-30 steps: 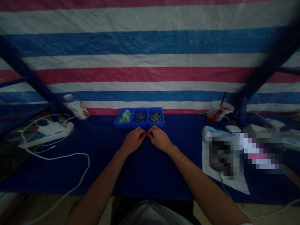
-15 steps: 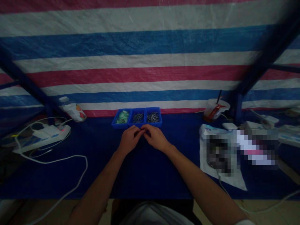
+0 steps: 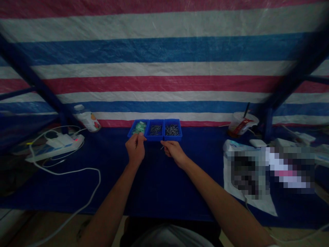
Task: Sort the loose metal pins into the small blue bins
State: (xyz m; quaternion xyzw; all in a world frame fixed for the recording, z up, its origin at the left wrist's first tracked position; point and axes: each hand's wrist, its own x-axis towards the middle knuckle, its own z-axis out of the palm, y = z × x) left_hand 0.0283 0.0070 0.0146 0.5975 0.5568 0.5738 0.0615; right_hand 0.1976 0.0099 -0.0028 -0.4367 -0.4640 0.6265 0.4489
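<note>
Three small blue bins stand in a row at the back of the blue table: the left bin (image 3: 138, 128) holds green parts, the middle bin (image 3: 155, 129) and the right bin (image 3: 172, 129) hold dark metal screws. My left hand (image 3: 135, 149) is closed, its fingertips pinched at the front edge of the left bin; what they hold is too small to make out. My right hand (image 3: 173, 151) sits just in front of the right bin, fingers curled around a thin pale pin that sticks out to the left.
A white power strip (image 3: 55, 145) with cables lies at the left, a bottle (image 3: 87, 118) behind it. A drink cup with a straw (image 3: 241, 124) stands at the right, beside a white bag (image 3: 253, 192) and blurred items. A striped tarp (image 3: 164, 68) forms the back wall.
My hands were together in front of the bins; they have separated. The left hand moved up to the left bin, the right stayed near the right bin with the pin.
</note>
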